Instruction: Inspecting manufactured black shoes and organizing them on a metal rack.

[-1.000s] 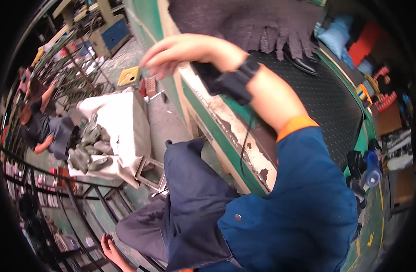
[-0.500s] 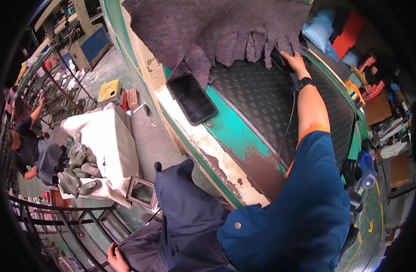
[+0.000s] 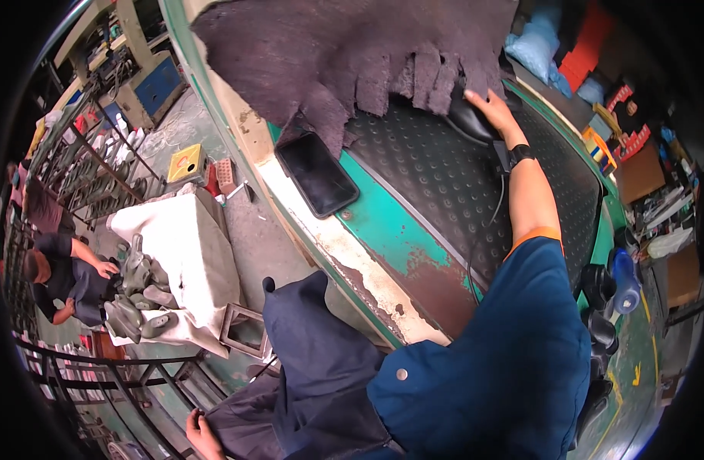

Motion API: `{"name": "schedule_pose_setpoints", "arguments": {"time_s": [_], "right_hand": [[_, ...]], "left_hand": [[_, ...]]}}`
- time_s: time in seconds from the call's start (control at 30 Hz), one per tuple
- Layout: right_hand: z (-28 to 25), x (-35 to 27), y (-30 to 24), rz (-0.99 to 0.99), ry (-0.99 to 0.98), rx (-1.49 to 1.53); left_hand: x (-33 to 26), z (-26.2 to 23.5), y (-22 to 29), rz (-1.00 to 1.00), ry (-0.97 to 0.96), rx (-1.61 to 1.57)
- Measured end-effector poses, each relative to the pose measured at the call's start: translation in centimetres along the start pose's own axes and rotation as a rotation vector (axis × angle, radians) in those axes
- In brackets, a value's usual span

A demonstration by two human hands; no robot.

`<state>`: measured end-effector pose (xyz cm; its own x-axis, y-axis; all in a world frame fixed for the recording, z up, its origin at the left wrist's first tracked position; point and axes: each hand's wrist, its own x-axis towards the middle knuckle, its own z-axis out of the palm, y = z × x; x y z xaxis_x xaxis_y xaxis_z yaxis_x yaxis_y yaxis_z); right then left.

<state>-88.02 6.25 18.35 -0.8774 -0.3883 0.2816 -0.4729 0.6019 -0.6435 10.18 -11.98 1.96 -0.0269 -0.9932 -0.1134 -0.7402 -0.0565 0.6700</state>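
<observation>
Since half a second ago the right hand [image 3: 496,110] has barely shifted, fingers spread flat on a black object [image 3: 468,119] under the ragged grey leather hide [image 3: 352,54] at the bench's far edge; the left hand [image 3: 204,434] rests loosely open on the lap. The phone [image 3: 316,174] near the bench's front edge could get knocked off if the hide is dragged.

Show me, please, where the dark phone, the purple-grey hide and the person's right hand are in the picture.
dark phone [image 3: 316,175]: head view, middle of its screen.
purple-grey hide [image 3: 344,54]: head view, its broad flat middle.
right hand [image 3: 496,110]: head view, back of the hand.
</observation>
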Motion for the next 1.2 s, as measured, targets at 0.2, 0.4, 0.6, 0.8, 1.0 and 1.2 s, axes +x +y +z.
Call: {"name": "schedule_pose_setpoints", "arguments": {"time_s": [0.2, 0.4, 0.6, 0.8, 1.0, 1.2], "right_hand": [[0.5, -2.3, -3.6, -0.198, -0.193, 0.073], [-2.6, -13.5, -8.2, -0.084, -0.505, 0.350], [-3.2, -20.4, -9.6, -0.108, -0.372, 0.191], [-2.6, -22.4, -10.6, -0.049, -0.295, 0.408], [-2.8, -28.5, -18.5, 0.194, -0.387, 1.381], [0.8, -38.2, -31.2, -0.353, -0.869, 1.471]], "left_hand": [[-0.2, 0.6, -3.6, 0.073, 0.030, -0.120], [-2.2, -0.5, -3.8, 0.124, 0.003, -0.222], [-2.6, -1.6, -0.8, 0.153, -0.037, -0.379], [-2.0, 2.7, 10.0, 0.466, -0.180, -0.548], [-4.8, 5.0, 17.5, 0.881, -0.641, -0.676], [-6.9, 4.6, 20.1, 0.533, -1.185, -1.443]]}}
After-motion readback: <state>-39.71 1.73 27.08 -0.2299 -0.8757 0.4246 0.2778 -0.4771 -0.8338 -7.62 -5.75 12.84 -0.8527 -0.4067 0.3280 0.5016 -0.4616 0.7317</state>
